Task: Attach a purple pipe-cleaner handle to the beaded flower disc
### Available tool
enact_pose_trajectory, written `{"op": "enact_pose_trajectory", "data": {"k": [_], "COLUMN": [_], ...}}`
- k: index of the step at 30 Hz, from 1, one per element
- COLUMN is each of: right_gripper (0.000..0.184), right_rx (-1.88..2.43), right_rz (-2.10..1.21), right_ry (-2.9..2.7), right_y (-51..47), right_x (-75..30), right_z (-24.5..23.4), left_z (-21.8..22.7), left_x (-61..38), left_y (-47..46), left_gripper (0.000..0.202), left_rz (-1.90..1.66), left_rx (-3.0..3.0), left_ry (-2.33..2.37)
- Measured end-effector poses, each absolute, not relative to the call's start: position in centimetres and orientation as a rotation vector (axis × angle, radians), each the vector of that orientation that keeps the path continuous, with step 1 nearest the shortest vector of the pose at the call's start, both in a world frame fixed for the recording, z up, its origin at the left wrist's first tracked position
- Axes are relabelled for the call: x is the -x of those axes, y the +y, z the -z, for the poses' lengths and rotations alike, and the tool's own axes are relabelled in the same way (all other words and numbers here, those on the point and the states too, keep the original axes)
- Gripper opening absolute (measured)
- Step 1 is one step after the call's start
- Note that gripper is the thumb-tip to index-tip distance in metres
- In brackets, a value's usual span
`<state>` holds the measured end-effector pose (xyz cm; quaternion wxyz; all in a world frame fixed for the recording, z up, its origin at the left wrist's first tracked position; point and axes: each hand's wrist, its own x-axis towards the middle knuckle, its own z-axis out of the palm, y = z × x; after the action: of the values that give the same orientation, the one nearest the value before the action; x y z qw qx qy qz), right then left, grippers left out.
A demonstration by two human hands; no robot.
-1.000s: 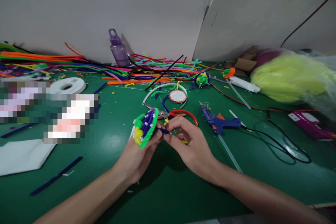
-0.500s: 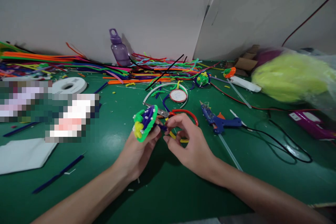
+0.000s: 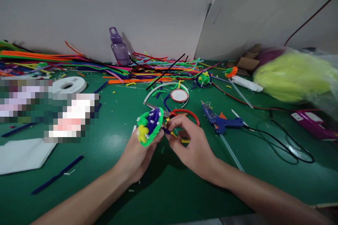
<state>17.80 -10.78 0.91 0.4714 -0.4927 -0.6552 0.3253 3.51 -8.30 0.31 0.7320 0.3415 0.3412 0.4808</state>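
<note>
Gripping pipe-cleaner flower disc (image 3: 150, 127), left hand (image 3: 137, 154) fingers closed beneath; right hand (image 3: 191, 147) fingers pinching its blue stem.

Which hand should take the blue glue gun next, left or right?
Right, probably. The glue gun lies beside the right hand, which pinches only a pipe-cleaner end, while the left hand is holding the green ornament.

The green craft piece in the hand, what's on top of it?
On the green craft piece, held by the left hand, sit purple loops, a yellow flower and small white beads. The right hand pinches a purple strand behind it; its back is hidden.
</note>
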Motion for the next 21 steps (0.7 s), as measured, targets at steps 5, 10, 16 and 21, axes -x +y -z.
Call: {"op": "enact_pose_trajectory", "data": {"k": [5,10,16,21], "right_gripper": [0.013,0.016,0.014,0.028], "right_rx": [1.208,1.194,1.183,1.218], "right_rz": [-0.805,-0.837,-0.965,-0.984], "right_ry": [-1.588,-1.544,-1.497,-1.547], "right_y": [-10.81,-10.75,-10.6,-10.72], "right_x": [-17.81,-17.8,-18.18,-18.05], "right_z": [-1.0,-1.26,-1.76,-1.39], "left_z": [-0.24,-0.3,-0.24,-0.31], "left_x": [-3.54,-3.69,-3.66,-3.71], "left_y": [-8.2,-8.15,-8.17,-7.96], "left_gripper": [0.016,0.011,0.014,0.01], "left_rz": [-1.066,-1.075,-1.067,-1.091], "left_rx": [-0.773,-0.778,-0.783,-0.786], "left_ry": [0.739,0.741,0.747,0.735]}}
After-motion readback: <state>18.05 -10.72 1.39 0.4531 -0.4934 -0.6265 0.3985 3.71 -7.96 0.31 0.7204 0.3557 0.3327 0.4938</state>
